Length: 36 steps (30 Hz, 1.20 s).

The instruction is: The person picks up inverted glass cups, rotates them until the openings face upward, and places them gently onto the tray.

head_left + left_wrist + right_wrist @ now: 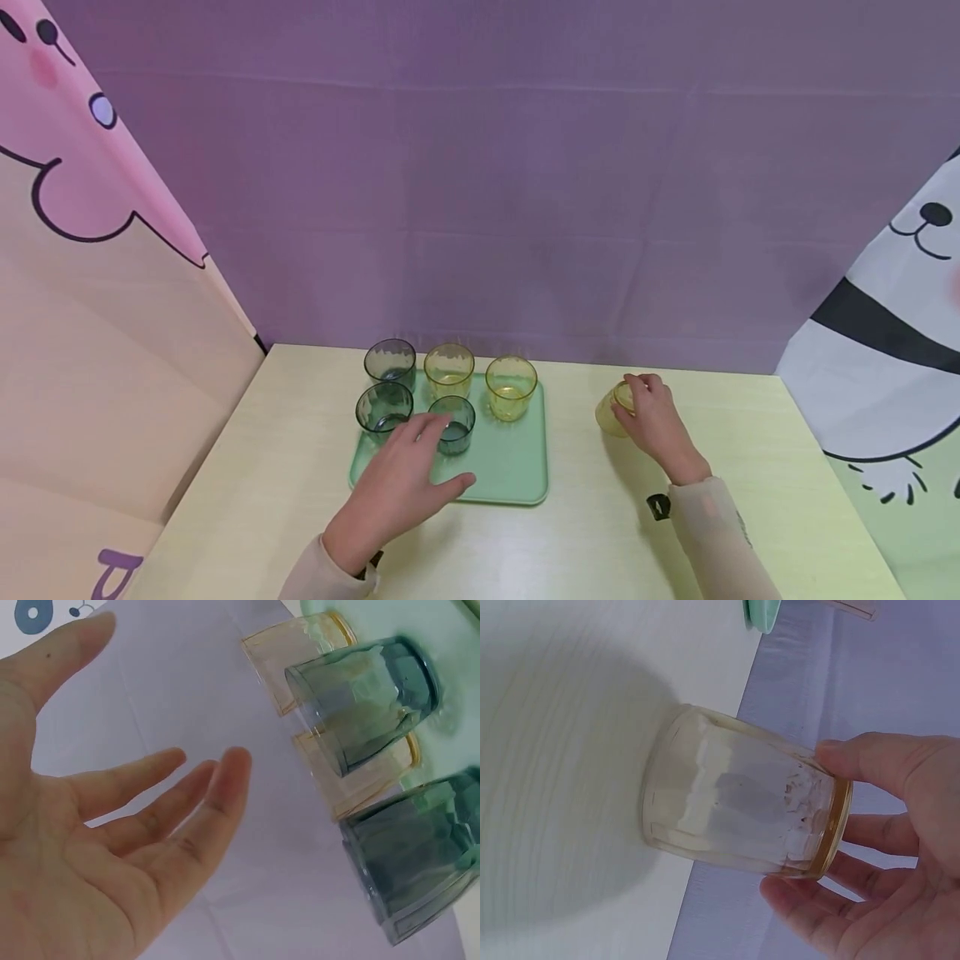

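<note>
At the right of the table, my right hand [658, 422] grips a yellow glass [739, 795] around its base end. The glass is upside down, with its amber base toward the palm and its mouth toward the tabletop. My left hand [402, 483] hovers over the front left of the green tray [510, 467], fingers spread, holding nothing. Nearest to it in the head view is a blue-green glass [452, 427], overlapped by its fingertips. Upright around that one are a dark green glass [384, 410], a grey-green glass [390, 365] and two yellow glasses [448, 372].
The tray lies on a pale wooden table [577, 533], toward its back edge. A purple cloth [525, 183] hangs right behind the table. Printed cloths with cartoon animals hang at the left [97, 333] and right [885, 333].
</note>
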### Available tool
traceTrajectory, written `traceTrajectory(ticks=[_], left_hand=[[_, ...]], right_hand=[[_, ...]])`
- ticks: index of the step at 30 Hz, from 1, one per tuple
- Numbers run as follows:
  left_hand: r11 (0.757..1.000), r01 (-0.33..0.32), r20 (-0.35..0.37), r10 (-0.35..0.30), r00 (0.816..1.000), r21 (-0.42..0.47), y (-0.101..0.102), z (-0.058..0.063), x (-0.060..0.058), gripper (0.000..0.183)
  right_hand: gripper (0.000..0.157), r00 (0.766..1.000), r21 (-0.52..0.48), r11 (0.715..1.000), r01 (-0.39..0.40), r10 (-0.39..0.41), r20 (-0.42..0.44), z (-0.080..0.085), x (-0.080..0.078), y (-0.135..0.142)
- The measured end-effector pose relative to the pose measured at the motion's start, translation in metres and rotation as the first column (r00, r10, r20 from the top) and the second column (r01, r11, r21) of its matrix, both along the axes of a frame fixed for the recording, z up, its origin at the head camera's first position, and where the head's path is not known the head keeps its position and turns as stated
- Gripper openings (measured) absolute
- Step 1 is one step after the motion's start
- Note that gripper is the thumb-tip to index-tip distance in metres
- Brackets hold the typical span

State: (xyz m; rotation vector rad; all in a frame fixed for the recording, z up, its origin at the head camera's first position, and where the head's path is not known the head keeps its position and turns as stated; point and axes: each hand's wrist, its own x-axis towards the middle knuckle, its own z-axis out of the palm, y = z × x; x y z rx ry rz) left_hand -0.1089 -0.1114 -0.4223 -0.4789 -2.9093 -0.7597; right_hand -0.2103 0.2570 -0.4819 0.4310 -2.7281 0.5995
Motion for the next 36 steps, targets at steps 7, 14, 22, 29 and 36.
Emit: traceTrajectory(ticks=[7,14,22,29,36], left_hand=[[0.991,0.014,0.051,-0.021,0.999,0.135,0.000,-0.001,-0.001,0.077],[0.921,-0.014,0.168,-0.056,0.984,0.390,-0.001,-0.005,-0.004,0.073],[0.826,-0.015,0.185,-0.108,0.977,0.564,-0.002,-0.008,-0.005,0.069],[0.777,-0.002,0.174,-0.138,0.975,0.629,-0.002,-0.012,-0.007,0.067],[0.743,0.027,0.134,-0.156,0.979,0.668,0.000,-0.014,-0.006,0.067]], right_hand=[[0.051,1.000,-0.054,0.999,-0.008,0.009,0.005,0.002,0.008,-0.001],[0.053,0.998,-0.133,0.991,0.009,-0.002,0.056,0.008,0.017,-0.002],[0.052,0.996,-0.246,0.969,0.018,0.003,0.087,0.020,0.029,-0.004],[0.051,0.980,-0.425,0.904,0.045,0.042,0.193,0.028,0.042,-0.009],[0.050,0.966,-0.540,0.840,0.051,0.095,0.240,0.033,0.056,-0.015]])
